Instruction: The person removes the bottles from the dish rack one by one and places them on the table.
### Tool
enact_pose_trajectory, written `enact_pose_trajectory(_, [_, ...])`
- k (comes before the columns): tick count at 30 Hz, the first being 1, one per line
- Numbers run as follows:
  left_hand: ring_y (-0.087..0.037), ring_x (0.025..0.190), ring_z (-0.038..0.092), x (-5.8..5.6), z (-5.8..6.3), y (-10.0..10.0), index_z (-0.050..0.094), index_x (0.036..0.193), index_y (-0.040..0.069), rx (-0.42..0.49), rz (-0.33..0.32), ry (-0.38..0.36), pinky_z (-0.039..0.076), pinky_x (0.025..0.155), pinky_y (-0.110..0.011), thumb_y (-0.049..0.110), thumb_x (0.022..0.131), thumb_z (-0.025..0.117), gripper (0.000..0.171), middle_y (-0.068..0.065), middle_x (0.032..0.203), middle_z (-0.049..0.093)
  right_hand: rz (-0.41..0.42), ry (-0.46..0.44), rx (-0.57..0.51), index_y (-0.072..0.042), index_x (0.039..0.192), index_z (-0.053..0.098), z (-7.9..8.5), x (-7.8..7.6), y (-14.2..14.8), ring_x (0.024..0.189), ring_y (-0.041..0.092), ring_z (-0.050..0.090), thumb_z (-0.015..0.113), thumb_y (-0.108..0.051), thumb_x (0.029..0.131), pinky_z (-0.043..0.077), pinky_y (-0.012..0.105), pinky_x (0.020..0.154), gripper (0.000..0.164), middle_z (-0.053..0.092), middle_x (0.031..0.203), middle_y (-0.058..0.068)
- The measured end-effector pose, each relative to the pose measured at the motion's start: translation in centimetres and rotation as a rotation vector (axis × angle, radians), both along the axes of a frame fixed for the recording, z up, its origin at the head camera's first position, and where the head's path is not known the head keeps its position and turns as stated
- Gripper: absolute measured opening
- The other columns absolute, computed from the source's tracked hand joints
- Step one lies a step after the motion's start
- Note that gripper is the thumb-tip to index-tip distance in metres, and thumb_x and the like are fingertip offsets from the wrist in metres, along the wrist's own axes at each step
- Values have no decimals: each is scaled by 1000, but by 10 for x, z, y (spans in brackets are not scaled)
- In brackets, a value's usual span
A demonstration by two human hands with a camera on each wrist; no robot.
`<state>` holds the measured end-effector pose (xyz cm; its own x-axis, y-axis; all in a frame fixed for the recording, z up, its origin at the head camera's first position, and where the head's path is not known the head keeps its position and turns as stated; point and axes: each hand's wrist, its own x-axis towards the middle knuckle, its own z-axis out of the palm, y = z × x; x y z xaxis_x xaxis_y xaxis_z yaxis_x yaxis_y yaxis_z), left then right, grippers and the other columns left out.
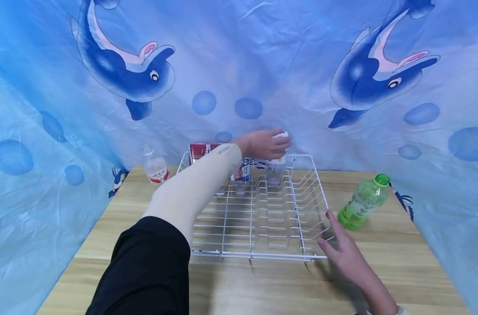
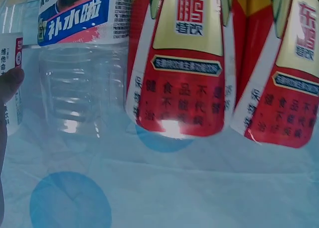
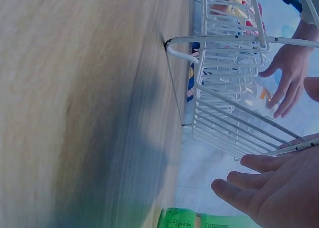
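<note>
A white wire rack (image 1: 258, 254) stands on the wooden table, with several drink bottles along its back. My left hand (image 1: 267, 144) reaches over the rack's far side to a bottle with a white label (image 1: 279, 159), its fingers extended across the upper part. In the left wrist view one fingertip overlaps the edge of the white-labelled bottle (image 2: 12, 108). Beside it are a clear bottle with a blue label (image 2: 82, 88) and two red-and-yellow drink bottles (image 2: 182, 98). My right hand (image 1: 343, 251) rests against the rack's right side, fingers straight, thumb apart from them.
To the right of the rack stands a green bottle (image 1: 363, 203). Behind the rack's left corner is a clear bottle with a red-and-white label (image 1: 156, 168). A blue dolphin-print sheet (image 1: 239, 65) hangs behind and along both sides of the table (image 1: 239, 288).
</note>
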<state>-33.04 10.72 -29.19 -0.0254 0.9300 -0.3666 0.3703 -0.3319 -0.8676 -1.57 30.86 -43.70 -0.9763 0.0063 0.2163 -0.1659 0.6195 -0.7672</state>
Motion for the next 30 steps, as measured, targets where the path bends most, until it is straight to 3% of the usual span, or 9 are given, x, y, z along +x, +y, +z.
enact_pose_trajectory(6, [-33, 148, 28, -4, -13, 5, 37, 155, 14, 16, -5, -27, 29, 118, -52, 24, 105, 54, 54, -14, 159, 37, -7, -14, 11, -13, 163, 8, -6, 1, -1, 143, 58, 17, 65, -18, 99, 15, 74, 110, 86, 14, 163, 28])
enact_pose_trajectory(19, [-33, 147, 31, -13, -22, 13, 33, 157, 13, 40, 24, -14, 28, 117, -55, 20, 104, 55, 58, -16, 158, 37, 10, -7, 6, -10, 163, 7, -4, -4, 2, 144, 57, 16, 63, -16, 100, 14, 73, 111, 84, 11, 164, 26])
enact_pose_trajectory(25, [-34, 145, 33, -13, -25, 18, 35, 156, 11, 51, 21, -18, 29, 117, -54, 18, 104, 56, 56, -17, 156, 39, 14, -2, -4, -7, 162, 8, -7, -5, 6, 144, 57, 15, 63, -15, 99, 13, 73, 111, 84, 12, 164, 27])
enact_pose_trajectory(30, [-38, 143, 35, -12, -24, 19, 35, 154, 7, 44, 59, -31, 30, 116, -55, 15, 105, 55, 54, -20, 154, 39, 14, -7, 13, -4, 162, 8, -7, -9, 8, 145, 56, 16, 61, -19, 101, 15, 71, 113, 82, 12, 164, 26])
